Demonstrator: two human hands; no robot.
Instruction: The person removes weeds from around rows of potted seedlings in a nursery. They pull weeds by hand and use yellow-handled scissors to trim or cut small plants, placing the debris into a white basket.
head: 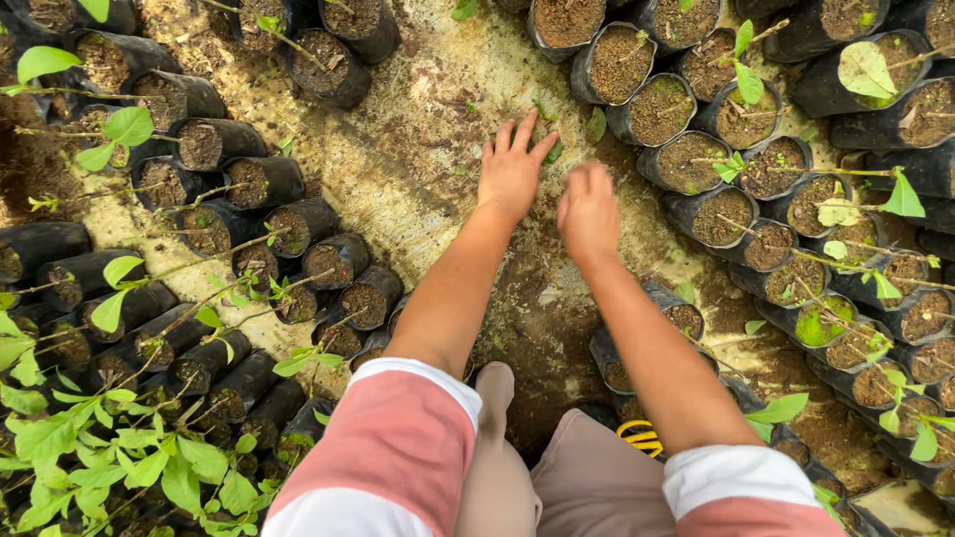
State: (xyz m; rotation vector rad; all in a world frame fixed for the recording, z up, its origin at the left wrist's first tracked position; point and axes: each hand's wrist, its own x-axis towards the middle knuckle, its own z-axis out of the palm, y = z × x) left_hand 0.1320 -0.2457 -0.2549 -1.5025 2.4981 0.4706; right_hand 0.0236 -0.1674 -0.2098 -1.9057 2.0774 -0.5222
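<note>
We see a few loose green leaves point(553, 149) lying on the bare soil path point(418, 189) in the upper middle of the frame, just beyond our fingertips. Our left hand point(511, 169) is spread flat, fingers point(524, 129) wide apart and stretched over the ground, their tips touching or just short of the leaves; it grips nothing. Our right hand point(588, 211), just beside it and lower in the frame, is blurred; its fingers look curled under, and we cannot tell whether they hold anything. The leaves are small, pointed and partly hidden by the left hand. Rows of black nursery bags point(269, 184) filled with soil, some with seedlings point(129, 127), flank the path on both sides.
</note>
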